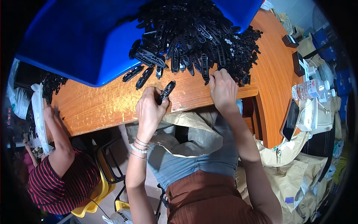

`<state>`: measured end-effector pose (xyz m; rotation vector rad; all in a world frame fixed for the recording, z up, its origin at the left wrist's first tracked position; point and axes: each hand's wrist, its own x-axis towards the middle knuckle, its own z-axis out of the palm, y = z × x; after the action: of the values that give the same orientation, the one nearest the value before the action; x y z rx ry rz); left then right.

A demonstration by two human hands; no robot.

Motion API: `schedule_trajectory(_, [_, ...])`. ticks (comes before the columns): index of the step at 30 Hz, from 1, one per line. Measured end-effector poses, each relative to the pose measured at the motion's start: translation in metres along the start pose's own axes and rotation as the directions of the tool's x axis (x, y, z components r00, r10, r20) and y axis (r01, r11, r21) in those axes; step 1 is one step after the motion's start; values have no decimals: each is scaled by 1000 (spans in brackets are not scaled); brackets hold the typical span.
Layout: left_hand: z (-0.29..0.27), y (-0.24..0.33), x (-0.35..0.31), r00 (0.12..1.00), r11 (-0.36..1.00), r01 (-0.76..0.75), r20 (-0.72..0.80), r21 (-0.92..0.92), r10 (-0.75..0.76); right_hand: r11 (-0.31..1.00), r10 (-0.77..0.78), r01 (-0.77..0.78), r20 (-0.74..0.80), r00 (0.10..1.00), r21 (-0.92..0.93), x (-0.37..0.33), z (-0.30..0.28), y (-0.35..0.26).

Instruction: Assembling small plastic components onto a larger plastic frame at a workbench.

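My left hand (149, 110), with bracelets at the wrist, is closed at the front edge of the table. Between its thumb and fingers sits a long, narrow black plastic piece (168, 89), tilted up to the right. My right hand (224, 89) reaches to the lower edge of a heap of similar black pieces (186, 41). Its fingers are curled together there, and whatever they grip is hidden. Small black parts (244, 52) lie heaped just beyond that hand. Several long pieces (144, 77) lie loose on the wood between the heap and my left hand.
A blue bin (71, 48) lies tipped at the far left, behind the table (100, 108). An open paper sack (201, 143) rests at my lap. On the right are a phone (289, 119) and clear bottles (307, 90). Another person in a striped top (67, 179) works at left.
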<state>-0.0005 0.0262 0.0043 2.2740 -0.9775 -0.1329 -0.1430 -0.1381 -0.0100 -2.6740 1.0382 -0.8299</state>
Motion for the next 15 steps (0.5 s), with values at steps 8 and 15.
schedule_trajectory(8, [9, -9, -11, 999, 942, 36, -15, -333, -43, 980, 120, -129, 70, 990, 149, 4, -2, 2])
schedule_trajectory(15, [10, 8, -22, 996, 830, 86, 63, -551, -62, 978, 139, -156, 125, 982, 139, 12, -3, 6])
